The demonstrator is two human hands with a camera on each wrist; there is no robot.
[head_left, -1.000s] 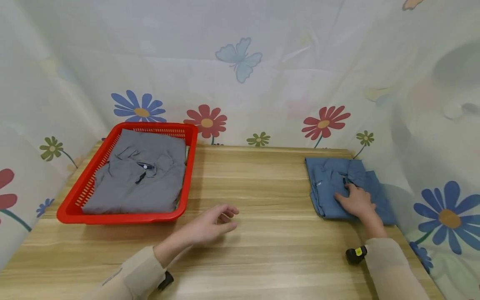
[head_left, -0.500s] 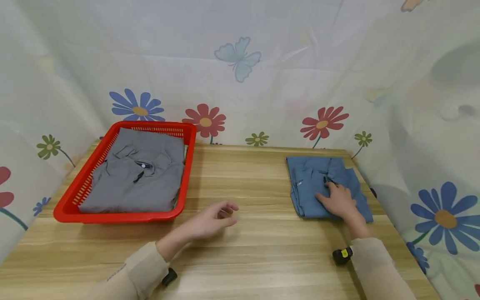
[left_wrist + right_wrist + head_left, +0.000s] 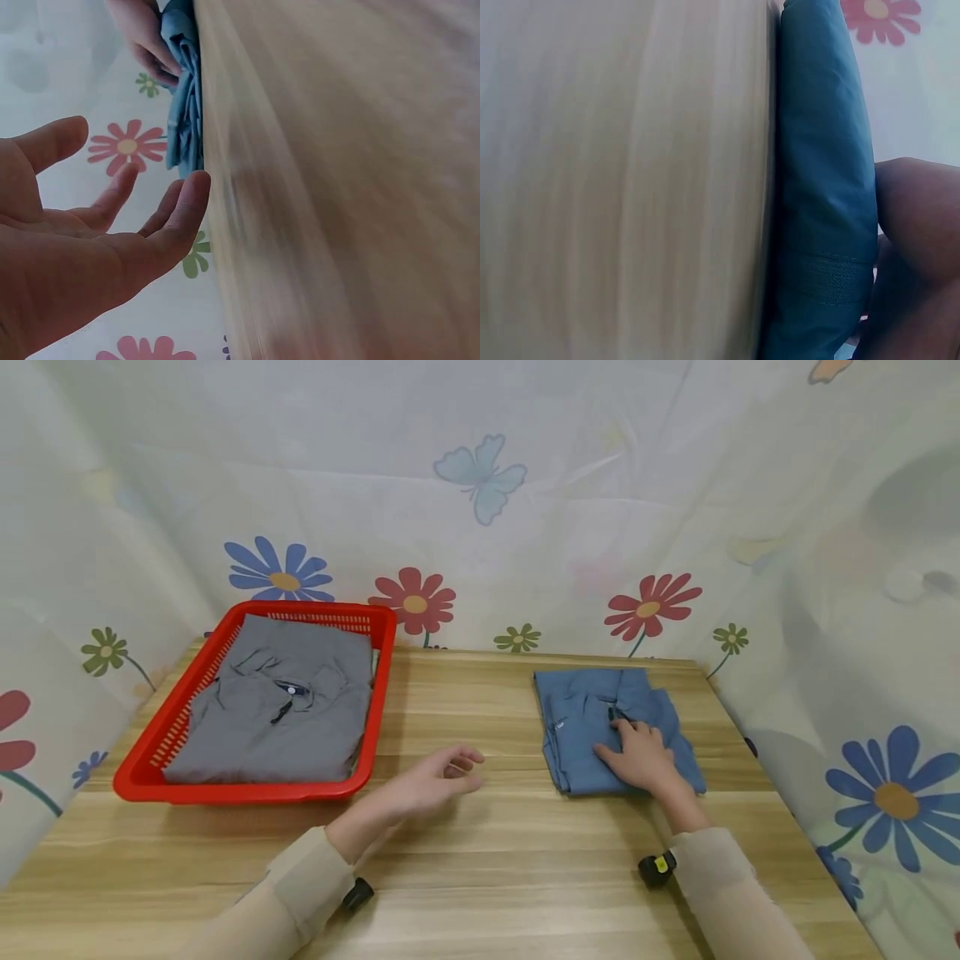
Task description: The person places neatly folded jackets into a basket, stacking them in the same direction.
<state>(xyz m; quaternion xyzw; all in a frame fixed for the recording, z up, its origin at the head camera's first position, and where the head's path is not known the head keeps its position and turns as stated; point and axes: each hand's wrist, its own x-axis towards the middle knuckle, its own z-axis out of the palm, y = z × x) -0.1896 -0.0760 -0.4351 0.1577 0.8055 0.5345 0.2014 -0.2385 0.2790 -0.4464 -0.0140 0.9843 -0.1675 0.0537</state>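
A folded blue shirt (image 3: 581,735) lies on the wooden table, right of the middle. My right hand (image 3: 641,756) rests on top of it near the collar, thumb and forefinger spread apart on the cloth. In the right wrist view, the shirt's folded edge (image 3: 825,150) stands out beside the tabletop, with part of the hand (image 3: 922,225) against its upper side. My left hand (image 3: 431,783) hovers over the table between basket and shirt, holding nothing. Its fingers (image 3: 184,217) are loosely bent in the left wrist view.
On the left stands a red plastic basket (image 3: 382,693) with a folded grey shirt (image 3: 292,735) inside. A flower-printed curtain (image 3: 555,560) borders the table (image 3: 480,877) at the back and sides.
The blue shirt has slid left across the table together with my right hand, away from the right curtain. My left hand has shifted slightly up and right.
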